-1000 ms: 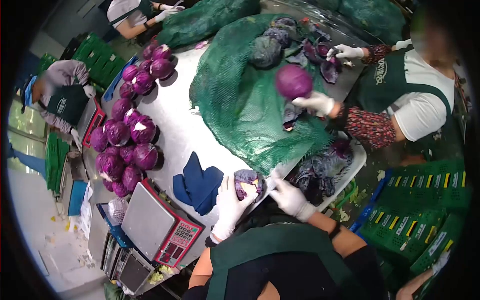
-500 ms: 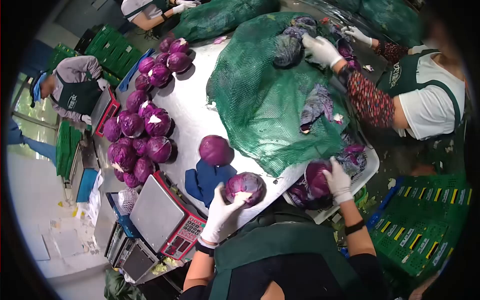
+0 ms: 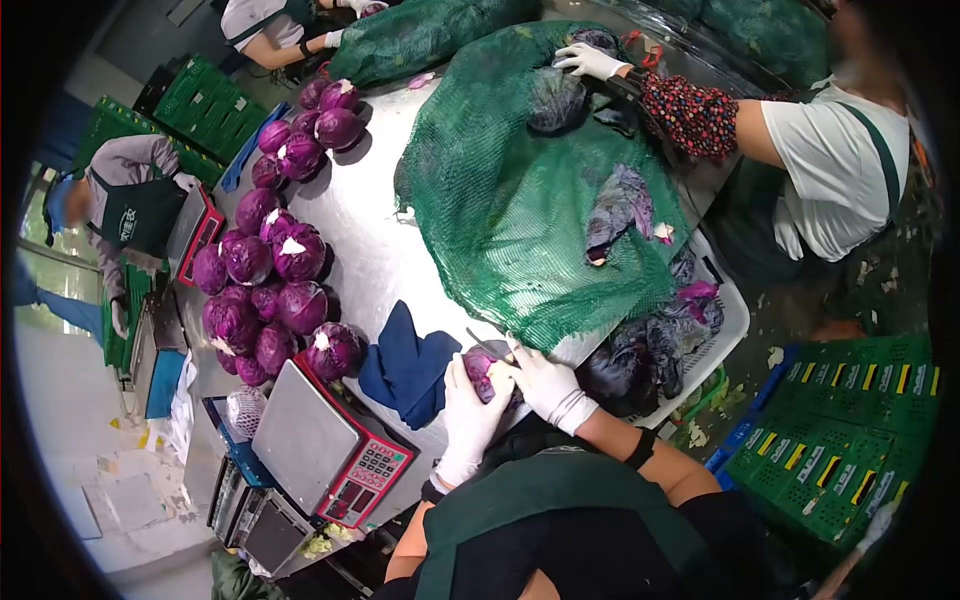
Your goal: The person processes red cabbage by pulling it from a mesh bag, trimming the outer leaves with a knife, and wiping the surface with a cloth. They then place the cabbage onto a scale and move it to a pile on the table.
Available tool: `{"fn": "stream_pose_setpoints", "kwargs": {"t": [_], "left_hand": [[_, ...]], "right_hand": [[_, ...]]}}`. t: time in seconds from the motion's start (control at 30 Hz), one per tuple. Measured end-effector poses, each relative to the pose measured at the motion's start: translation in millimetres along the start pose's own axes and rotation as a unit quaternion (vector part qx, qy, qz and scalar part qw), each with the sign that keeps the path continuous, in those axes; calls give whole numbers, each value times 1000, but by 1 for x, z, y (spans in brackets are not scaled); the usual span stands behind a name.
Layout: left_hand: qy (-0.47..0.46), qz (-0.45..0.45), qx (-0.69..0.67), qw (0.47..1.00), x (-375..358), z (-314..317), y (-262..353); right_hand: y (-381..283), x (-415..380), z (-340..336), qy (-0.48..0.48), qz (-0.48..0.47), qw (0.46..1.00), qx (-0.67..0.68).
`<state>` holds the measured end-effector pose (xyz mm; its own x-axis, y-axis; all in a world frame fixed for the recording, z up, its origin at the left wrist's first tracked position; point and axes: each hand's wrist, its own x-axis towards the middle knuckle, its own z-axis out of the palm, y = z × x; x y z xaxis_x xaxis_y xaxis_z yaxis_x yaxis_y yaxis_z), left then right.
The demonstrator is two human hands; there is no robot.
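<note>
The left hand (image 3: 472, 408) cups a cabbage (image 3: 479, 373) at the near edge of the table (image 3: 385, 225), seemingly to steady it, while the right hand (image 3: 546, 387) grips a knife (image 3: 484, 344) (whether it touches is unclear), a tub (image 3: 738, 318) standing close, perhaps for easy reach.

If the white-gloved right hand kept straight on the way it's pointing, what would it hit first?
Most likely the round purple cabbage in the white-gloved left hand, just ahead of the right hand; whether they already touch is unclear.
</note>
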<state>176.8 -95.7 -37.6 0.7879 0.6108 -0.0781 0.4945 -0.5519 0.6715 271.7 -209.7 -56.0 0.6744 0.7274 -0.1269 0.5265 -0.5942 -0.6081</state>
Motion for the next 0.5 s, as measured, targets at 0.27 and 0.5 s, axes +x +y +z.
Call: {"fn": "stream_pose_setpoints", "kwargs": {"t": [0.27, 0.5], "left_hand": [[-83, 24, -201, 976, -9, -4, -63], [-90, 8, -175, 980, -10, -6, -45]], "right_hand": [[124, 18, 39, 30, 122, 939, 320], [59, 15, -18, 77, 24, 929, 362]]}}
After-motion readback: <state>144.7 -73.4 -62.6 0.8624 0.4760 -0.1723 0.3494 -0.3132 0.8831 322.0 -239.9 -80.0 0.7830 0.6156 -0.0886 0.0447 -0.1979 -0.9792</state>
